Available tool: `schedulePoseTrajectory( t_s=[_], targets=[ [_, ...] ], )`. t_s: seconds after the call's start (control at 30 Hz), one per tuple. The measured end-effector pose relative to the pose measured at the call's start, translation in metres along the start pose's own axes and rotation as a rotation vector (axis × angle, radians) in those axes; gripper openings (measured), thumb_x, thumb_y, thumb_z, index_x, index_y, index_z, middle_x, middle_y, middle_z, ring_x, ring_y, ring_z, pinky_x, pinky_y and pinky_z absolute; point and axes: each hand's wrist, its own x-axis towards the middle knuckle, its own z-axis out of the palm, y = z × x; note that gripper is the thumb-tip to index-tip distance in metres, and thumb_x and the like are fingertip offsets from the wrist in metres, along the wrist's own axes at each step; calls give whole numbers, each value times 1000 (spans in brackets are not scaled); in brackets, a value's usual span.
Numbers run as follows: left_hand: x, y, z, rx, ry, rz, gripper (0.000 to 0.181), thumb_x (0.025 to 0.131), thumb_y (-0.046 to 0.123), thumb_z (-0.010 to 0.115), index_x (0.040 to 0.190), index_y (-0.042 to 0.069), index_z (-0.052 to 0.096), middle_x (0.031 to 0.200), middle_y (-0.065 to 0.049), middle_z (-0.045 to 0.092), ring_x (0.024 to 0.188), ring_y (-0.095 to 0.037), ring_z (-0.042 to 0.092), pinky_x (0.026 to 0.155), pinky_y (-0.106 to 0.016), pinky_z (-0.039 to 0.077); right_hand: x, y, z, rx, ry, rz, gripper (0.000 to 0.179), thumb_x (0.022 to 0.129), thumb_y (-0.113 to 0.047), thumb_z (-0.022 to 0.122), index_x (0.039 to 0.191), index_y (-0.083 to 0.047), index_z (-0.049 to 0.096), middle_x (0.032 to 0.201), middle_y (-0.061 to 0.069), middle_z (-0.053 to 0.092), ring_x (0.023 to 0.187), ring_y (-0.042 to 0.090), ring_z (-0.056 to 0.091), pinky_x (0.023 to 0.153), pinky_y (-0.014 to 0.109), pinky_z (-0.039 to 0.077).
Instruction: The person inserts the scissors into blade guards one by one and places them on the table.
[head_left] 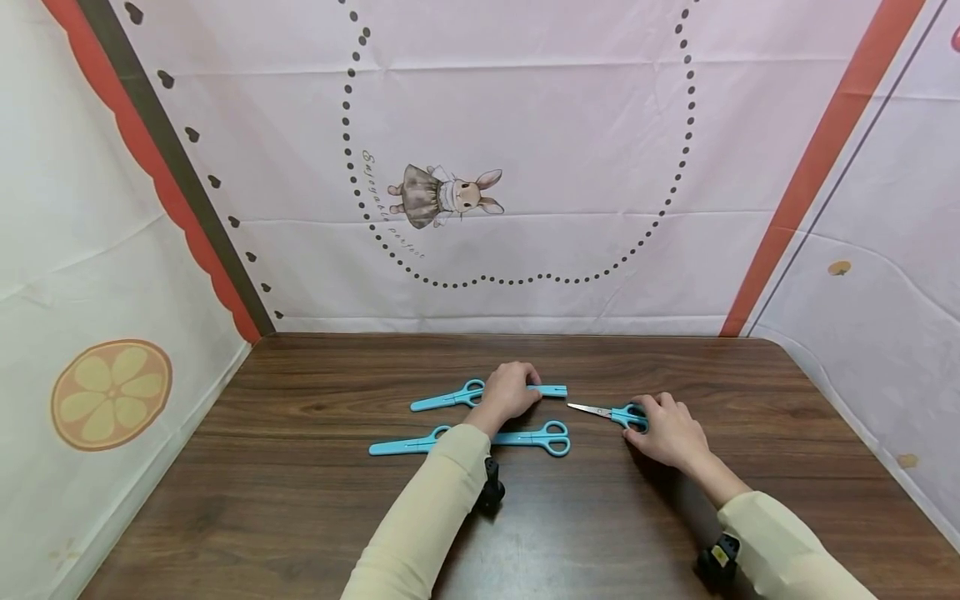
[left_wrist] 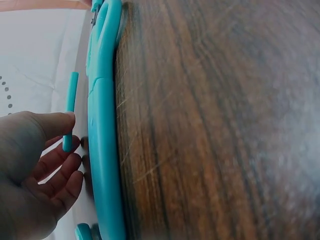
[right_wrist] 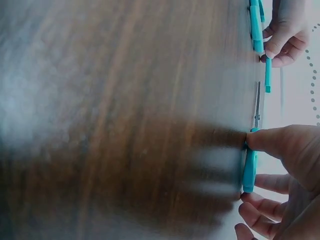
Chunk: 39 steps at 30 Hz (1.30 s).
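Above the table, my left hand (head_left: 508, 393) pinches a light-blue scissors sheath (head_left: 553, 390) between thumb and fingers; the left wrist view shows the same sheath (left_wrist: 71, 92) held up off the wood. My right hand (head_left: 671, 433) grips the light-blue handles of a pair of scissors (head_left: 622, 415), and in the right wrist view the thumb presses those handles (right_wrist: 250, 170). The bare metal blades (head_left: 588, 408) point left, toward the open end of the sheath, with a small gap between. The fingers hide part of the handle loops.
One sheathed pair of scissors (head_left: 438, 402) lies just left of my left hand. Nearer me lie two more sheathed pairs, a left one (head_left: 397, 447) and a right one (head_left: 528, 438), partly behind my left forearm. A printed cloth (head_left: 525, 125) hangs behind the brown table (head_left: 285, 467).
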Motion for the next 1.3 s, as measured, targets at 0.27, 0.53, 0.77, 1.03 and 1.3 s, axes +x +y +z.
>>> schedulePoseTrajectory(
  t_s=[0.27,0.53,0.77,1.03,1.3],
  targets=[
    [-5,-1,-3,-10,6,0,7,85,27,66,88,21,64,90,5,62,77,-13,56,67,-30,45,0,-2,1,11,30,3,57,78,-35,70,120,0,54,109,26,52,95,44,51,62,53,45],
    [-9,-4,-9,0,27,28,8,84,27,67,89,21,64,88,5,62,77,-13,56,68,-30,46,-1,-7,1,12,42,49,63,78,-44,68,119,2,54,107,27,51,91,43,51,60,52,44],
    [-12,-4,-13,-1,19,62,7,85,27,67,88,21,63,85,7,61,72,-11,54,65,-28,45,0,-9,3,-32,25,80,66,77,-47,67,112,7,54,107,28,50,92,43,50,63,54,44],
    [-18,-1,-19,20,14,109,8,85,27,66,90,21,63,88,5,63,71,-9,53,64,-27,44,4,-11,6,-56,36,105,64,77,-47,67,105,8,54,100,25,49,87,41,50,62,54,43],
    [-23,-5,-24,14,46,122,10,85,28,67,92,22,65,89,8,63,75,-9,56,66,-27,46,7,-8,6,-66,44,128,57,78,-45,67,99,6,53,93,23,50,81,41,51,58,52,43]
  ],
)
